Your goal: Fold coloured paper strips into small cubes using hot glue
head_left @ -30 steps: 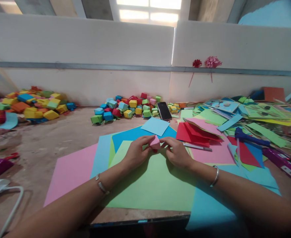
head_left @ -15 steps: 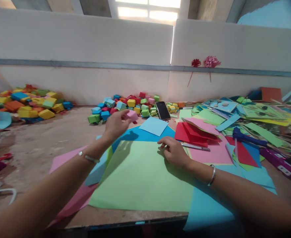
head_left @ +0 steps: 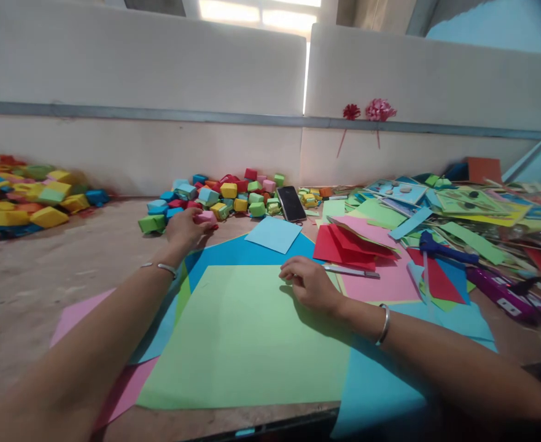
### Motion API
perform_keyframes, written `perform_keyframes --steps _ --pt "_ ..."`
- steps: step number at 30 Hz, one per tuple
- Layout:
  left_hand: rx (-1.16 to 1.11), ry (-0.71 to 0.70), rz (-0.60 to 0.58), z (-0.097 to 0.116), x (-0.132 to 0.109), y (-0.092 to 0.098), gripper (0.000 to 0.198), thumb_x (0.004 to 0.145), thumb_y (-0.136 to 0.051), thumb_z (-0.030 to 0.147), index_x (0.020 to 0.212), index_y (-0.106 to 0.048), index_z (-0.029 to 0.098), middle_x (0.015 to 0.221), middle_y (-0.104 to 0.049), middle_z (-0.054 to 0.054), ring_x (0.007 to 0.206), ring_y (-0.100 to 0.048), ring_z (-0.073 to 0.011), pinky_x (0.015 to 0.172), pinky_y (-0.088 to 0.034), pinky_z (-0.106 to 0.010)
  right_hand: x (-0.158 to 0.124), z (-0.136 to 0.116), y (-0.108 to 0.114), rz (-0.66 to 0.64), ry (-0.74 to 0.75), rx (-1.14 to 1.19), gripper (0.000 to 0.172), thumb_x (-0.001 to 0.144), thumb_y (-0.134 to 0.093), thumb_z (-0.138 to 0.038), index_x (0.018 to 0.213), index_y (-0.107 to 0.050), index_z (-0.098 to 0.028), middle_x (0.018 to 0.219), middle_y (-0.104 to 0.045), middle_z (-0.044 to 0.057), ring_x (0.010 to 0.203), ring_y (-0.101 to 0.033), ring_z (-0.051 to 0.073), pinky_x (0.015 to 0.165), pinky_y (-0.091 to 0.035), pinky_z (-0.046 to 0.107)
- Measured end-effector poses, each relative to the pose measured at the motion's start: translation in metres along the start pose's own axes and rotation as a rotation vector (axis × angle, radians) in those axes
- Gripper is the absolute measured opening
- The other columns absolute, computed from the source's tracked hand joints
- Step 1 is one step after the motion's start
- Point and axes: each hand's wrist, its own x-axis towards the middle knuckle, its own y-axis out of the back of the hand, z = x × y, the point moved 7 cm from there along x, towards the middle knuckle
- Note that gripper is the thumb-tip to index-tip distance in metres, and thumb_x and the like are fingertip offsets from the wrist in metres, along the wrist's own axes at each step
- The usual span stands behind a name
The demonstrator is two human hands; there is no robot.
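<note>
My left hand (head_left: 185, 230) reaches to the front of a heap of small folded paper boxes (head_left: 228, 190). Its fingers close on a pink paper box (head_left: 206, 217), beside a green one (head_left: 151, 223). My right hand (head_left: 314, 285) hovers at the upper right of a large light green paper sheet (head_left: 247, 337), with its fingers curled and nothing visible in them. A light blue paper square (head_left: 274, 234) lies just beyond the green sheet, on darker blue paper (head_left: 224, 250).
A phone (head_left: 291, 204) leans by the box heap. Right of my right hand lie a cutter knife (head_left: 350, 271), folded red paper (head_left: 341, 247), a blue glue gun (head_left: 449, 250) and a purple power strip (head_left: 505, 294). Another pile of paper boxes (head_left: 31, 196) sits at far left.
My left hand has carried the pink box left and down to the heap's front edge. My right hand stays over the green sheet, its fingers more curled. The view has shifted slightly right.
</note>
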Motion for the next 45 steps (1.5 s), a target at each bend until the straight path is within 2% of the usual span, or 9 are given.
perform_keyframes --steps 9,17,20,26,28,32,34,38,45 --pt "-0.021 -0.014 0.137 -0.011 -0.004 0.002 0.05 0.075 -0.073 0.047 0.117 -0.073 0.019 0.105 -0.077 -0.019 0.101 -0.071 -0.0396 0.076 -0.05 -0.044 0.001 -0.005 0.002 -0.014 -0.008 -0.034 0.041 0.067 -0.05 0.012 0.084 -0.068 -0.021 0.096 -0.071 0.006 0.085 -0.066 0.018 0.075 -0.054 0.03" --pt "-0.095 -0.225 0.26 0.029 -0.017 0.029 0.055 0.08 -0.062 0.037 0.128 -0.07 0.012 0.127 -0.067 -0.014 0.137 -0.05 -0.0383 0.106 -0.039 -0.048 0.002 0.001 0.01 0.099 -0.125 -0.013 0.03 0.077 -0.05 -0.001 0.097 -0.062 -0.02 0.096 -0.069 0.005 0.08 -0.065 0.017 0.077 -0.052 0.032" --pt "-0.139 -0.328 0.155 0.056 -0.016 0.029 0.045 0.078 -0.06 0.031 0.116 -0.077 0.015 0.125 -0.07 -0.015 0.124 -0.06 -0.0356 0.107 -0.044 -0.048 0.002 0.004 0.015 0.147 -0.186 0.038 0.025 0.08 -0.05 -0.009 0.101 -0.059 -0.02 0.101 -0.07 0.006 0.081 -0.065 0.017 0.075 -0.052 0.031" --pt "-0.185 -0.498 -0.232 0.092 -0.028 -0.003 0.048 0.062 -0.072 0.034 0.108 -0.083 0.021 0.125 -0.074 -0.011 0.083 -0.07 -0.025 0.074 -0.057 -0.036 0.003 0.005 0.019 0.204 -0.218 0.133 0.023 0.08 -0.051 -0.015 0.103 -0.056 -0.021 0.102 -0.07 0.007 0.082 -0.064 0.016 0.074 -0.053 0.031" --pt "-0.188 -0.504 -0.277 0.096 -0.033 -0.012 0.053 0.057 -0.079 0.039 0.107 -0.083 0.022 0.13 -0.073 -0.012 0.08 -0.07 -0.0253 0.074 -0.057 -0.037 0.003 0.003 0.021 0.229 -0.208 0.171 0.023 0.081 -0.051 -0.017 0.102 -0.056 -0.021 0.102 -0.07 0.007 0.082 -0.064 0.016 0.073 -0.053 0.031" --pt "-0.231 -0.475 -0.297 0.1 -0.034 -0.018 0.025 0.059 -0.081 0.048 0.07 -0.082 0.026 0.107 -0.081 -0.01 0.088 -0.072 -0.0286 0.082 -0.057 -0.038 0.002 -0.003 0.026 0.273 -0.19 0.223 0.021 0.082 -0.052 -0.019 0.103 -0.057 -0.021 0.103 -0.071 0.007 0.083 -0.064 0.016 0.073 -0.054 0.031" --pt "-0.268 -0.43 -0.274 0.098 -0.031 -0.012 0.026 0.063 -0.078 0.051 0.064 -0.08 0.025 0.089 -0.082 -0.01 0.088 -0.073 -0.0291 0.081 -0.058 -0.037 0.002 -0.002 0.029 0.298 -0.202 0.237 0.023 0.082 -0.054 -0.02 0.105 -0.057 -0.022 0.104 -0.071 0.007 0.083 -0.063 0.016 0.073 -0.054 0.03" --pt "-0.337 -0.297 -0.149 0.081 -0.022 0.021 0.038 0.07 -0.073 0.054 0.082 -0.084 0.02 0.075 -0.08 -0.009 0.073 -0.072 -0.0266 0.072 -0.059 -0.038 0.002 0.006 0.03 0.324 -0.251 0.249 0.027 0.08 -0.055 -0.021 0.108 -0.056 -0.022 0.103 -0.07 0.007 0.08 -0.063 0.016 0.068 -0.053 0.029" --pt "-0.478 -0.161 0.064 0.066 -0.023 0.073 0.034 0.078 -0.071 0.044 0.095 -0.084 0.017 0.087 -0.082 -0.009 0.082 -0.073 -0.0248 0.081 -0.061 -0.038 0.004 0.008 0.025 0.259 -0.254 0.192 0.023 0.078 -0.051 -0.017 0.099 -0.058 -0.021 0.102 -0.07 0.007 0.082 -0.064 0.018 0.073 -0.054 0.032"
